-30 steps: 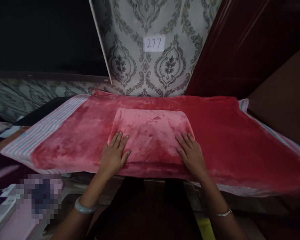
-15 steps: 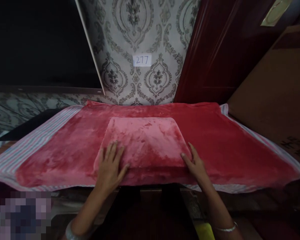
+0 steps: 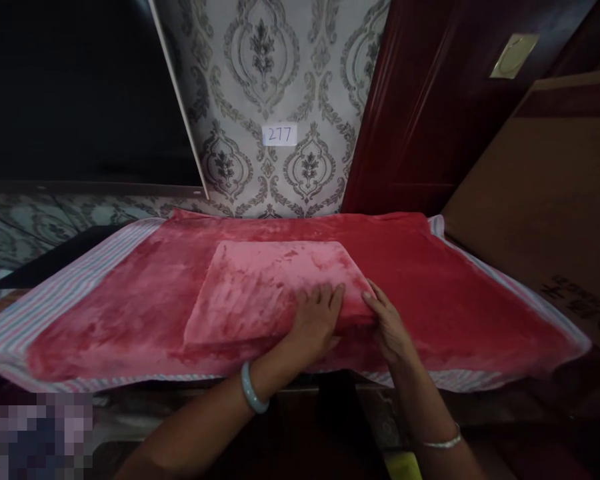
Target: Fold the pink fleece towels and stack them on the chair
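A folded pink plush blanket [image 3: 260, 287] lies on a larger red plush cloth [image 3: 420, 287]. My left hand [image 3: 317, 320] rests palm down on the right front part of the folded blanket, fingers stretched out. At the blanket's right front corner is my right hand [image 3: 387, 323], thumb on top and the other fingers along the side edge, partly hidden. The front edge of the fold rises slightly toward that hand.
Beneath the red cloth, a striped cloth [image 3: 75, 280] sticks out at the sides. A dark screen [image 3: 80, 93] stands at the back left. On the patterned wall is a paper label [image 3: 280, 135]. A large cardboard box [image 3: 545, 193] leans at the right, by a dark red door [image 3: 420, 113].
My left hand has slid right across the folded blanket, from its left front part to near my right hand. My right hand stays at the right edge. The view has tilted a little.
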Demonstrator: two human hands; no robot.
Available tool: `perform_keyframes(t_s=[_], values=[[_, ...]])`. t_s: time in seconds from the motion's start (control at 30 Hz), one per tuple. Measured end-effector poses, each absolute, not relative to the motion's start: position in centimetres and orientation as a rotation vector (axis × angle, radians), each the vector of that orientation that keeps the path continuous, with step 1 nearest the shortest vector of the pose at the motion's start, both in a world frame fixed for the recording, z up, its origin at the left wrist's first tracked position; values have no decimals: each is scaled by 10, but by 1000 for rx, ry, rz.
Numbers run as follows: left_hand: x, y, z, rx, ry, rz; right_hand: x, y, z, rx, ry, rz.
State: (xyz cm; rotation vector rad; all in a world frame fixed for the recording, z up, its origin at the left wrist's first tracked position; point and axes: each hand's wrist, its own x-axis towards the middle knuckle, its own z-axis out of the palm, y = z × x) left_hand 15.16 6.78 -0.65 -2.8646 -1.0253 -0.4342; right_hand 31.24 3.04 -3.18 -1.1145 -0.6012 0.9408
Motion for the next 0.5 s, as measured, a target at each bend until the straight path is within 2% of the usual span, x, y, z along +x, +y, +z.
perform_keyframes(t_s=[0.13, 0.27, 0.37, 0.5], values=[[161, 71, 1, -2849, -1102, -296, 314, 27, -36, -1053, -560, 966], [153, 91, 23, -3026, -1096, -372, 318, 26, -51, -910, -483, 1048], [146, 113, 52, -3083, -1200, -644, 316, 29, -64, -852, -466, 1188], [140, 142, 111, -3060, -1278, -1235, 296, 35, -76, -779, -521, 1402]])
